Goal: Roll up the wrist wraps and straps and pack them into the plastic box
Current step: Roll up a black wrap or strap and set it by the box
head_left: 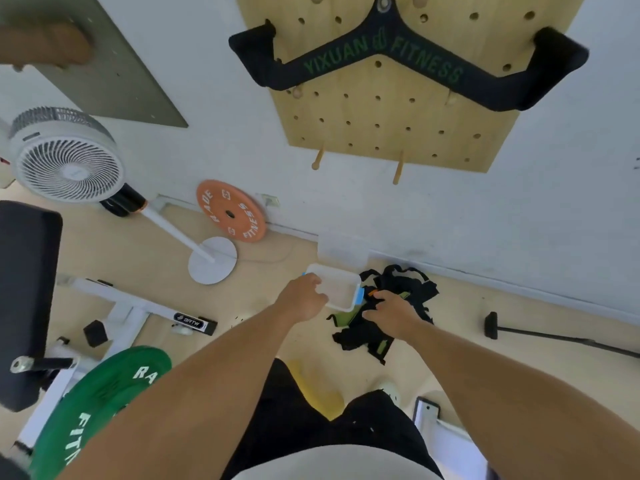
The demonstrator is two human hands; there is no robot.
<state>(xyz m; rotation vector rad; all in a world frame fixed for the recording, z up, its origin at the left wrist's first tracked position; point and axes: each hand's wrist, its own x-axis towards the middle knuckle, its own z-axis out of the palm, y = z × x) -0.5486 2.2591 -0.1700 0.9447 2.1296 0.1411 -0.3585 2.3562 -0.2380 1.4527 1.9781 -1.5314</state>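
**Box steadied, straps not yet rolled**

Gym floor, pale wood, white wall behind; fan [65,155] upper left, orange plate [230,215] leaning on the wall at centre, pegboard [391,98] at top.

Left hand [304,299], centre frame, fingers curled over the near-left rim of the box [337,289], gripping it. Box sits open on the floor, looks empty, long axis running lower left to upper right, blue clip facing right. A clear lid [341,251] seems to lie just behind it by the wall.

Right hand [393,311] rests on the straps [398,306], a black-and-green tangle just right of the box; whether the fingers pinch anything, cannot tell.

Likely step: pull one strap free. Best to isolate a single end, lay it flat, roll tight from one end, keep the box held. The pile has no clear axis; it spreads lower left to upper right.
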